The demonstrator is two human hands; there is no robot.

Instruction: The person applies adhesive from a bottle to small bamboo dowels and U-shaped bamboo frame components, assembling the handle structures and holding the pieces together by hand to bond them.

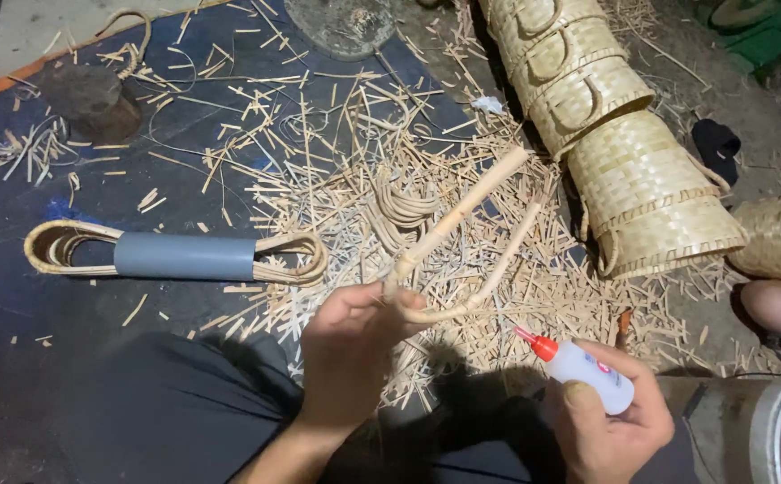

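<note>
— What is lying around you, starting from the biggest thing?

— I am taking the blue mat (184, 99) as my landmark. It is spreading under almost everything. Off its right edge, a stack of woven baskets (623, 143) is lying on its side, one basket nested in the next. On the mat, at its left part, a bundle of cane loops (59, 246) is passing through a grey tube (184, 256). In the middle of the mat, many cut cane scraps (336, 170) are lying in a heap.

— And what are your hands doing?

— My left hand (350, 350) is closing around the bent cane handle (462, 242), gripping it at the curved end. I am holding it above the near edge of the mat, over the scraps. Its two arms are pointing away from me, towards the baskets; the thicker arm is wrapped with cane strip.

— And the right one?

— My right hand (610, 421) is gripping a small white glue bottle (587, 369), with the fingers closed around the body. It is staying just beyond the mat's near right corner. The red nozzle (534, 343) is pointing towards the curve of the handle, near it, but I am not seeing it touching.
</note>
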